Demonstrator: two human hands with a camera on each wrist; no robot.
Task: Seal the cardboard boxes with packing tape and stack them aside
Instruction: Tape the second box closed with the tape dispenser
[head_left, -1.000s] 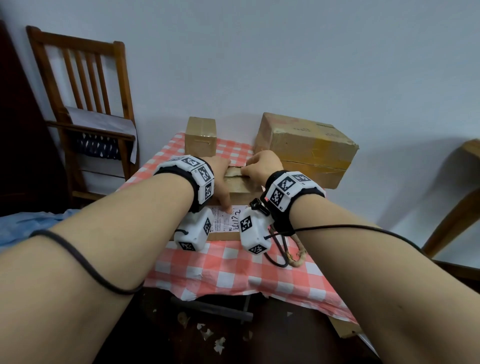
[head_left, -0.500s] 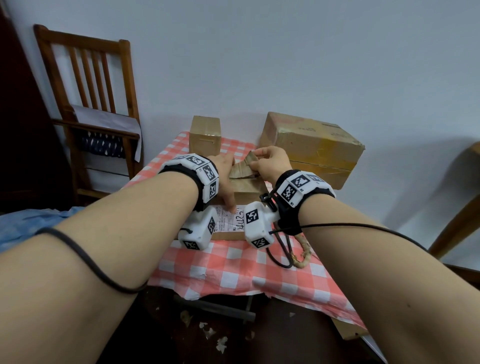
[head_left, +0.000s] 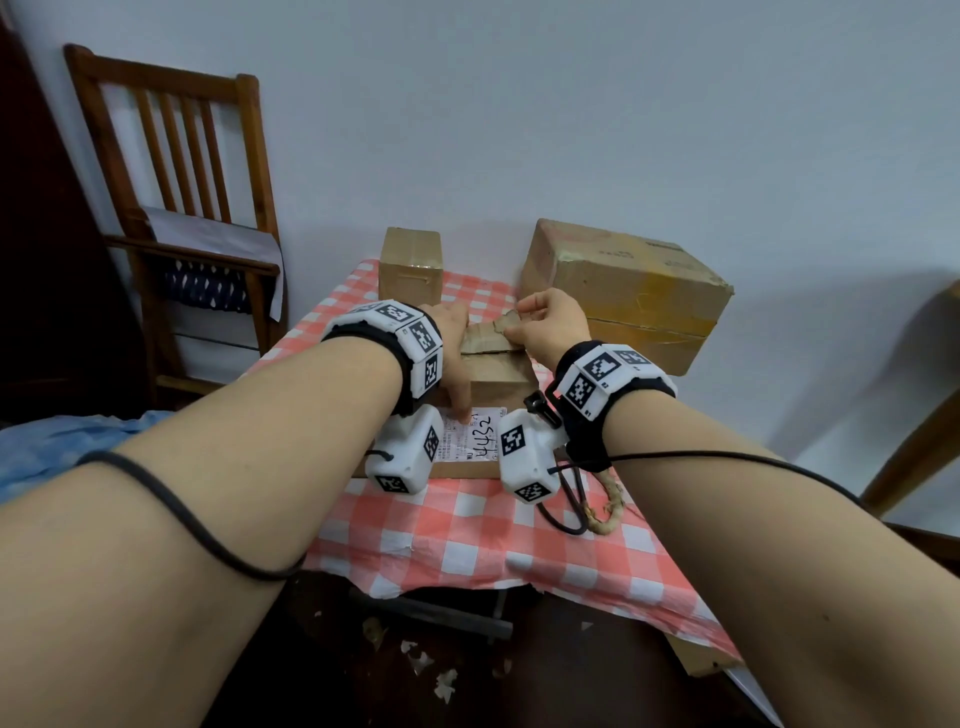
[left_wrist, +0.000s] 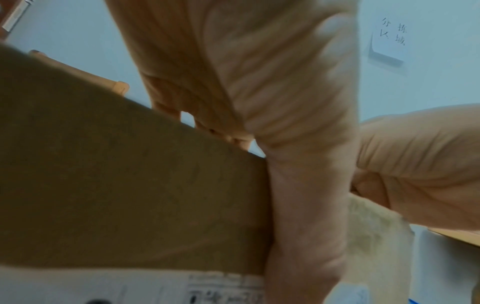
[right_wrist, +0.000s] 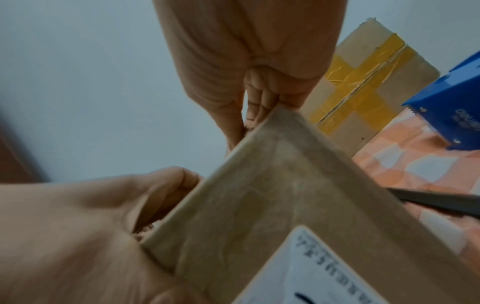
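You are working at a small table under a red-and-white checked cloth (head_left: 467, 540), pushed against a pale wall (head_left: 571, 104). A wooden chair (head_left: 176, 171) stands off the table's left edge, and paper scraps (head_left: 441, 680) lie on the dark floor below the near edge.

At the far edge a small sealed box (head_left: 410, 265) stands upright near the left corner, and a larger box (head_left: 623, 291) crossed with yellow tape fills the far right corner. Your right wrist view shows a blue tape dispenser (right_wrist: 451, 115) on the cloth near that larger box. A coil of rope (head_left: 608, 509) and a black cable lie beside your right wrist. The near strip of cloth is bare, and so is the gap between the two far boxes.

The box you are working on (head_left: 493, 379) sits mid-table, its white label (head_left: 472, 436) facing you. Your left hand (head_left: 452, 353) lies over its left side, thumb pointing down onto the label, fingers reaching over the top edge; how firmly they curl I cannot tell. Your right hand (head_left: 550, 325) is raised over the far right corner, fingertips and thumb pinching a crumpled top flap (head_left: 498, 332) lifted above the opening. Both forearms reach straight forward, roughly parallel.
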